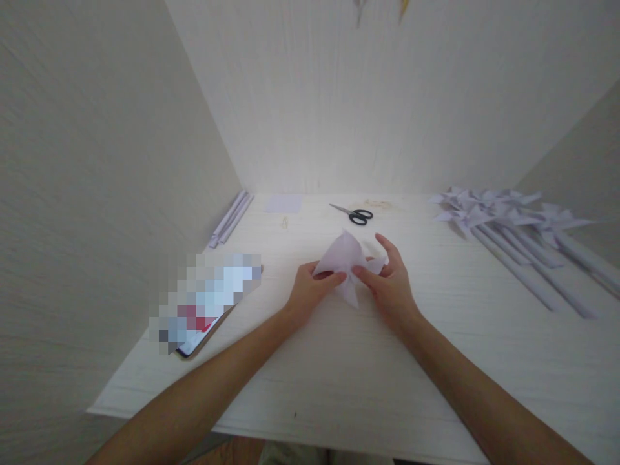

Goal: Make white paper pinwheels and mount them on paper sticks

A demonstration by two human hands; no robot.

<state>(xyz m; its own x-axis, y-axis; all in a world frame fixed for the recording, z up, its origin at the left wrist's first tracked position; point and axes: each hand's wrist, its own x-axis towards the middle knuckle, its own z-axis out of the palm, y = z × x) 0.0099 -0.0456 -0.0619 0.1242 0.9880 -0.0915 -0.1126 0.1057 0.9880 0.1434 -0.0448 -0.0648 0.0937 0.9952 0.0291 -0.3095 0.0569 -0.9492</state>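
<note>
A pale lilac sheet of paper [345, 257], folded into pointed flaps like a pinwheel head, is held over the middle of the white table [436, 361]. My left hand [310, 289] pinches its left flap between thumb and fingers. My right hand [387, 281] grips the right side, the thumb pressing at the centre and the fingers curled behind a flap. Both forearms reach in from the near edge. The paper's lower tip points down between the two hands.
Black-handled scissors [352, 214] lie behind the hands. A small paper square [283, 203] and rolled paper sticks [231, 218] sit at the back left. A phone [206, 303] lies left. Several finished paper pinwheels [513, 226] on sticks lie at the right. Walls enclose three sides.
</note>
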